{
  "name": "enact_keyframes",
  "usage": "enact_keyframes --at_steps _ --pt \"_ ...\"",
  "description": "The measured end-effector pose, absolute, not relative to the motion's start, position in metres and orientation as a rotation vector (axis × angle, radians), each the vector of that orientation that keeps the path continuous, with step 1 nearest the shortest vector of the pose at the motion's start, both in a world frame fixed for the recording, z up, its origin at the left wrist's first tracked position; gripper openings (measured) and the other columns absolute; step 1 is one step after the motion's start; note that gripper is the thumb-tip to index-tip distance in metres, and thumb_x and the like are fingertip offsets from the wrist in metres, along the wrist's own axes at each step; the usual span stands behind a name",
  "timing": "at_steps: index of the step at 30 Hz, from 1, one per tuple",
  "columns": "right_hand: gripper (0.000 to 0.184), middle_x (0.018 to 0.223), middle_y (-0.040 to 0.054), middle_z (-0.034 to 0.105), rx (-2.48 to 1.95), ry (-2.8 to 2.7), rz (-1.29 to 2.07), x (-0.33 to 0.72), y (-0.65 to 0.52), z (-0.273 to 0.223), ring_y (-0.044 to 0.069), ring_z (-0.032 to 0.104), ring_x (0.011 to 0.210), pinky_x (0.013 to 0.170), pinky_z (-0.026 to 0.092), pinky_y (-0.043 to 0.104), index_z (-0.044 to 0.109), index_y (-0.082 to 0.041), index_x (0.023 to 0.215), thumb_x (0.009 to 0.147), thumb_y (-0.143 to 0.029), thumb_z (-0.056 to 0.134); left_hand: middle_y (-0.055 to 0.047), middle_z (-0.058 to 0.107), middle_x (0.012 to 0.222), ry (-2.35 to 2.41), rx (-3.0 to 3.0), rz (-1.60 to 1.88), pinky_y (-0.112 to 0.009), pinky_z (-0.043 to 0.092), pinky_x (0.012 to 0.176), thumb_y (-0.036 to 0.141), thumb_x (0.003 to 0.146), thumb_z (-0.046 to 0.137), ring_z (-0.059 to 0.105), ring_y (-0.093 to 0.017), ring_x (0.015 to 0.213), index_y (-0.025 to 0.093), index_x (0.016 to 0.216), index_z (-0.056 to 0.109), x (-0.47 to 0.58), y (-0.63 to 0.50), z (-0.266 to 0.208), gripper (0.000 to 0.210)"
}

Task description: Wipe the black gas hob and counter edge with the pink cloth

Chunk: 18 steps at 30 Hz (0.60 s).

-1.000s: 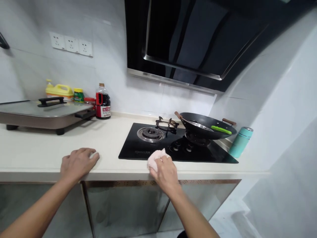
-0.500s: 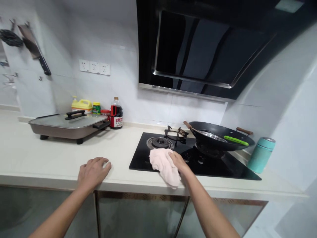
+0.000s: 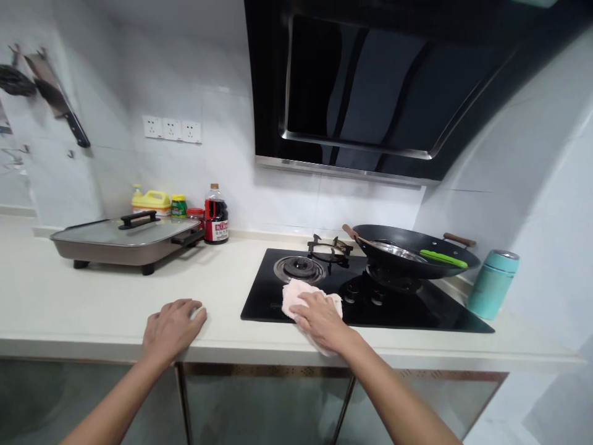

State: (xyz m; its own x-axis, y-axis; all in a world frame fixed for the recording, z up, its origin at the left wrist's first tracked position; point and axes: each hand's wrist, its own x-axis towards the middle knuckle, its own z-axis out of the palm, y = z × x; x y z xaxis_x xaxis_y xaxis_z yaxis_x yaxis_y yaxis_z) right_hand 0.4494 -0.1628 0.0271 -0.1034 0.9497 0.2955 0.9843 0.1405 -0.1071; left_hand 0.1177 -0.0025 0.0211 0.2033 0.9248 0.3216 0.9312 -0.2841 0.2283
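My right hand (image 3: 323, 316) lies over a pale pink cloth (image 3: 295, 293), pressing it onto the front left of the black gas cooktop (image 3: 260, 301). Part of the cloth is hidden beneath the palm. Just behind it is the bare left burner (image 3: 299, 269); its pan support (image 3: 330, 248) stands off to the back, near the middle of the cooktop. My left hand (image 3: 172, 329) rests on the white countertop (image 3: 225, 290) near the front edge, fingers loosely spread and holding nothing.
A black wok (image 3: 393, 262) with a green-handled utensil (image 3: 443, 258) sits over the right burner. Beside it stands a turquoise flask (image 3: 493, 284). An electric pan (image 3: 104, 250) and a soy sauce bottle (image 3: 216, 216) are at left. The range hood (image 3: 352, 86) hangs above.
My right hand has shifted from the cloth's right edge onto its top, now pressing it flatter. The cloth is bunched up more under the hand. My left hand stays on the countertop.
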Motion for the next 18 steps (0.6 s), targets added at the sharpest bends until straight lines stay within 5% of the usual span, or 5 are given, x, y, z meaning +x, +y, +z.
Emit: enact_keyframes --at_steps 5,9,14,18 --pt "0.038 0.129 0.0122 0.06 -2.28 -1.777 -0.341 0.47 -0.152 0.028 0.03 0.052 0.112 0.095 0.042 0.049 0.075 -0.029 0.115 0.106 -0.036 0.039 -0.01 0.066 0.144 -1.843 -2.419 -0.65 -0.051 0.041 0.109 0.05 0.094 0.037 0.055 -0.034 0.135 0.025 0.118 0.075 0.115 0.002 0.013 0.052" --pt "0.045 0.13 0.016 0.059 -2.391 -1.686 -0.322 0.489 -0.127 0.03 0.03 0.056 0.11 0.096 0.042 0.049 0.074 -0.026 0.119 0.106 -0.034 0.032 -0.01 0.067 0.143 -1.84 -2.424 -0.634 -0.053 0.041 0.107 0.051 0.094 0.038 0.056 -0.035 0.132 0.026 0.119 0.075 0.114 0.006 0.01 0.051" --pt "0.033 0.118 0.0231 0.067 -2.528 -1.629 -0.237 0.514 -0.067 0.038 0.037 0.058 0.119 0.1 0.044 0.054 0.072 -0.014 0.12 0.099 -0.032 0.055 -0.009 0.068 0.141 -1.846 -2.417 -0.672 -0.053 0.042 0.108 0.05 0.092 0.041 0.056 -0.036 0.133 0.026 0.116 0.077 0.112 0.009 0.007 0.049" --pt "0.037 0.127 0.0135 0.066 -2.561 -1.667 -0.098 0.559 -0.03 0.049 0.028 0.063 0.117 0.101 0.053 0.05 0.066 -0.016 0.126 0.099 -0.042 0.065 -0.006 0.069 0.14 -1.852 -2.404 -0.706 -0.053 0.043 0.107 0.05 0.092 0.043 0.057 -0.036 0.133 0.029 0.113 0.079 0.11 0.01 0.004 0.047"
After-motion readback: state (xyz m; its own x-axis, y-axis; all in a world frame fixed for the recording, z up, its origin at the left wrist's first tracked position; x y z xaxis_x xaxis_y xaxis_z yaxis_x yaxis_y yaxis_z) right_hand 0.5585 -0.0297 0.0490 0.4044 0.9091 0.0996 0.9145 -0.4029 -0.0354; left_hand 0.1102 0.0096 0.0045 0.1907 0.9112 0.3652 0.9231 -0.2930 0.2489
